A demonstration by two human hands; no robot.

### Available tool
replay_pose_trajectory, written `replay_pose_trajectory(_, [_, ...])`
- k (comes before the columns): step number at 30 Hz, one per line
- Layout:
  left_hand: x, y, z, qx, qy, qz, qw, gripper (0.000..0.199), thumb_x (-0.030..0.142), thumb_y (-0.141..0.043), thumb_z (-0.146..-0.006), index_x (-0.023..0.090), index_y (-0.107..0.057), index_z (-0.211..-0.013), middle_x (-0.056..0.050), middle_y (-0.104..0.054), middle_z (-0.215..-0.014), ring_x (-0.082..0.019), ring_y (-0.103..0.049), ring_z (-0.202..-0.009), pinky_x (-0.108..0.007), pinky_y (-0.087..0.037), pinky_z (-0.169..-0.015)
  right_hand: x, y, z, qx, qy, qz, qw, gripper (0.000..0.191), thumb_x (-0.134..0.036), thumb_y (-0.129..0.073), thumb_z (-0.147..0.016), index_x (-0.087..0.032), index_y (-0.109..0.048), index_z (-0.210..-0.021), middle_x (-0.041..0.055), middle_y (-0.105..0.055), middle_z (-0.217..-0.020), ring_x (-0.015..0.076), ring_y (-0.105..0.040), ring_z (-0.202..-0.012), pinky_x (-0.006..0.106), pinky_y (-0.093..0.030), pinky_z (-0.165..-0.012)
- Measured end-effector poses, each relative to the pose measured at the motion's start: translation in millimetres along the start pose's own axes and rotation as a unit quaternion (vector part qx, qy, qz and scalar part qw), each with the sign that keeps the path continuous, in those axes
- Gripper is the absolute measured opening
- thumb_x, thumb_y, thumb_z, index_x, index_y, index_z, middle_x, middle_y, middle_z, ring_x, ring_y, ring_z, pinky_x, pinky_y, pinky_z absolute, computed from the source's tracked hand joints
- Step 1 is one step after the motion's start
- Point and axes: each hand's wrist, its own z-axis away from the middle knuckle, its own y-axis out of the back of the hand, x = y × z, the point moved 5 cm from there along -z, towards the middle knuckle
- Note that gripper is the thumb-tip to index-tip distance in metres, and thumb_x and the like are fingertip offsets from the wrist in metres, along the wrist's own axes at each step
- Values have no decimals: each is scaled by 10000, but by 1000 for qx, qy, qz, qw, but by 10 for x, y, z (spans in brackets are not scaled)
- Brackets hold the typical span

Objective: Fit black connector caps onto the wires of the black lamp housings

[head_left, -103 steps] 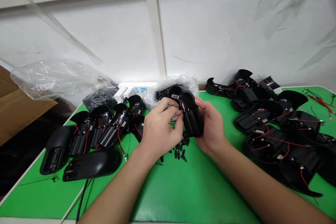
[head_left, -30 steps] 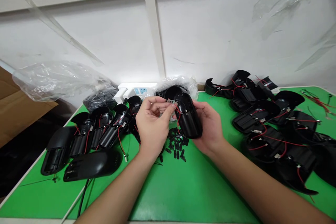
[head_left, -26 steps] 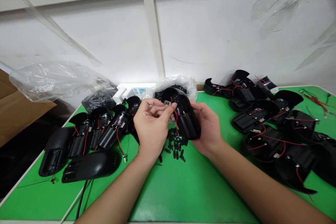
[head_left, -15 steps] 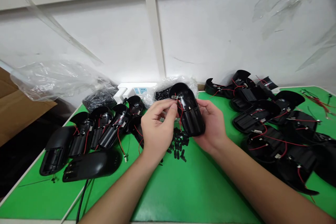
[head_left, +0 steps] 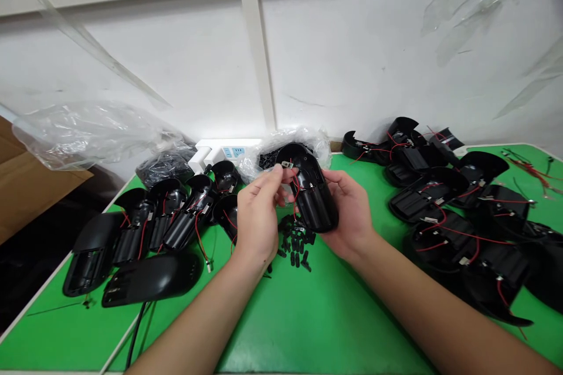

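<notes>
My right hand [head_left: 352, 214] cradles a black plastic housing [head_left: 314, 205] from below and from its right side, holding it above the green table. My left hand [head_left: 259, 214] is at the housing's upper left, its fingertips pinching near a small metal-and-white connector [head_left: 287, 164]. Thin red wires [head_left: 296, 188] run from that connector down the housing's open side. Directly below my hands lies a loose heap of small black plastic pieces [head_left: 295, 248], partly hidden by my left hand.
Several wired black housings [head_left: 178, 222] lie to the left, and more [head_left: 457, 222] are heaped to the right. Behind my hands are a white power strip [head_left: 224, 152] and clear bags [head_left: 281, 152]. Cardboard [head_left: 26, 187] sits beyond the table's left edge.
The housing has tilted slightly, its top now leaning left. My left hand has moved up from the wires to the connector at the housing's upper end.
</notes>
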Motion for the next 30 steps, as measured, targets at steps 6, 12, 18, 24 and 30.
replay_pose_trajectory(6, [-18,9,-11,33,25,2,999,296,459,-847,-776,167,-817,-815,-39,-683,-731,-70,-508,-619,-208,-363,-565,-46,-43,10,-21,68,28,997,276,-365,-674,-813,-209,-719,-1037,14,-742,-806,164,-635,-588,258,-487,-511])
replay_pose_trajectory(12, [37,-34,14,-2,35,51,998,282,422,-875,-758,160,-772,-741,-34,-690,-796,-73,-551,-665,-205,-404,-584,-68,-44,0,-17,86,20,996,237,-367,-682,-801,-210,-722,-974,4,-745,-823,180,-645,-679,283,-503,-583])
replay_pose_trajectory(18, [34,-90,34,-52,70,95,992,361,335,-916,-714,127,-629,-647,-67,-745,-802,-48,-548,-597,-178,-408,-550,-80,-29,0,1,64,21,998,210,-397,-686,-782,-208,-705,-871,17,-737,-768,202,-684,-731,275,-492,-568])
replay_pose_trajectory(24, [60,-65,8,-51,51,62,995,451,307,-962,-647,200,-684,-986,-33,-772,-769,-83,-625,-553,-154,-386,-472,-87,-22,-9,6,60,7,998,208,-393,-700,-777,-205,-706,-866,9,-712,-714,188,-663,-685,264,-438,-518])
replay_pose_trajectory(30, [73,-54,13,-83,-11,-12,996,308,354,-892,-761,237,-825,-1038,-34,-761,-746,-83,-662,-611,-154,-454,-511,-77,-22,-5,-3,57,-4,998,188,-373,-692,-792,-206,-714,-876,-3,-713,-723,169,-639,-624,271,-474,-537])
